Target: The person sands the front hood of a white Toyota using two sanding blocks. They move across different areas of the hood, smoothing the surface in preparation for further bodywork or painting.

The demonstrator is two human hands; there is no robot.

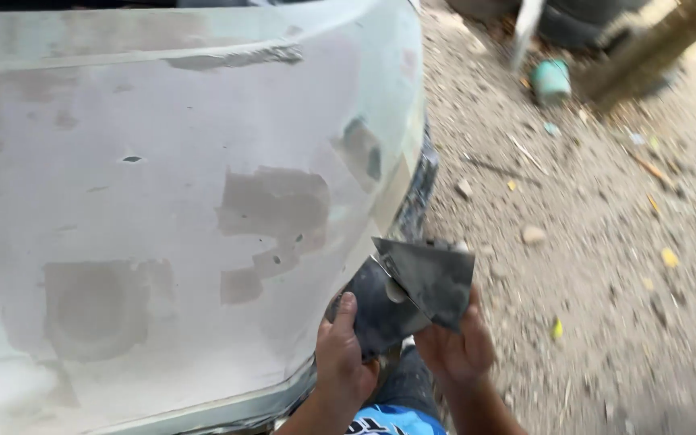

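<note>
My left hand [341, 354] grips a dark, putty-smeared flat board [376, 310] by its lower edge, thumb on top. My right hand [459, 346] holds a thin metal spreader blade [430, 276], laid across the board's upper right edge so the two overlap. Both sit low in the view, just right of a large pale car body panel [163, 209]. The panel is sanded whitish and carries grey patches of filler [274, 211], one near its middle and one at lower left.
Bare dirt ground [606, 242] with pebbles, twigs and yellow leaves spreads to the right. A teal can [552, 80] lies near a tree trunk [654, 48] at the top right. My blue-clad knee [396, 419] shows at the bottom.
</note>
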